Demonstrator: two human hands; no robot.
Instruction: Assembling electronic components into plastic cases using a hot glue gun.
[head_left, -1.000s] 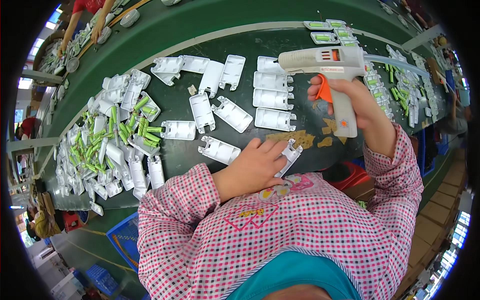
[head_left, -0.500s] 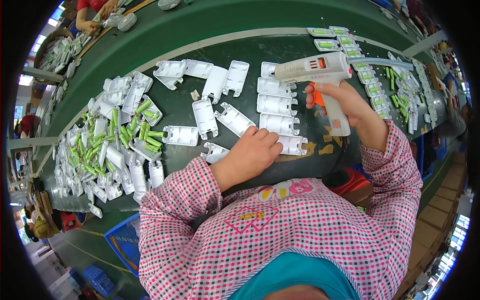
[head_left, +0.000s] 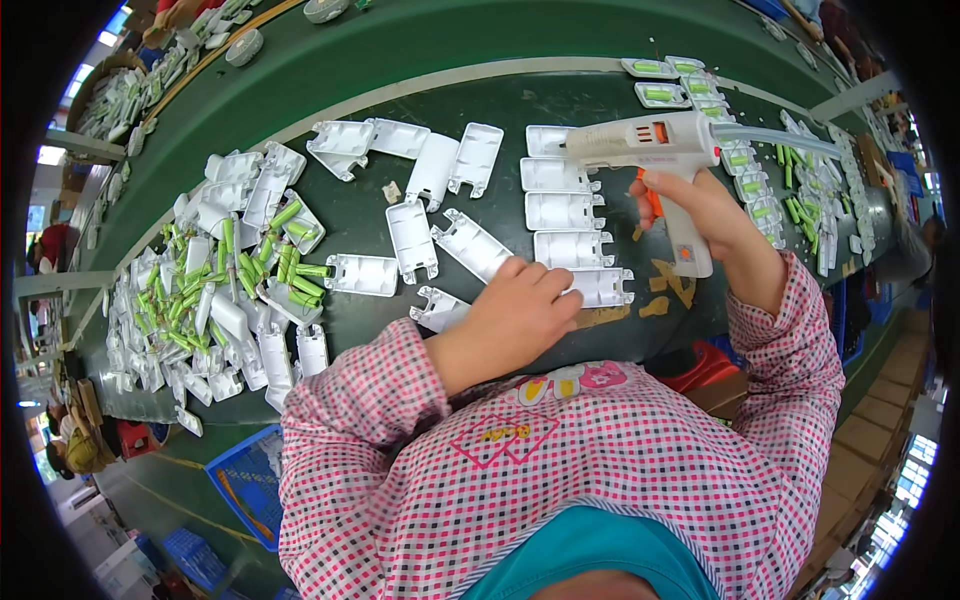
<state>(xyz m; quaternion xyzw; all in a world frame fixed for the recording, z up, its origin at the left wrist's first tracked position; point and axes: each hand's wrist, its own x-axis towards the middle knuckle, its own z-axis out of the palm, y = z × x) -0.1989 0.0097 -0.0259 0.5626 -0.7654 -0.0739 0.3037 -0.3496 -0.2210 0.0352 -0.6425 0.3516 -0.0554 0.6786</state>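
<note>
My right hand [head_left: 708, 212] is wrapped round the handle of a white and orange hot glue gun [head_left: 640, 142], fingers by the orange trigger. Its nozzle points left, over the far end of a column of open white plastic shells [head_left: 563, 211]. A translucent glue stick [head_left: 775, 140] sticks out of its back. Bent over the left end of the nearest white plastic shell [head_left: 603, 288] is my left hand [head_left: 512, 312], its fingers curled; their tips are partly hidden. Close by lie a tilted loose shell [head_left: 470, 245] and another [head_left: 438, 309] beside my left wrist.
Left on the green table [head_left: 340, 220] is a heap of white shells and green battery cells [head_left: 215, 290]. More loose shells [head_left: 432, 168] lie mid-table. Shells fitted with green cells [head_left: 660, 95] line the right. A blue crate [head_left: 245, 485] stands below left; other people work at the edges.
The nearest shells have slid slightly right along with my left hand, so the column slants more. The glue gun has shifted a little right in my right hand.
</note>
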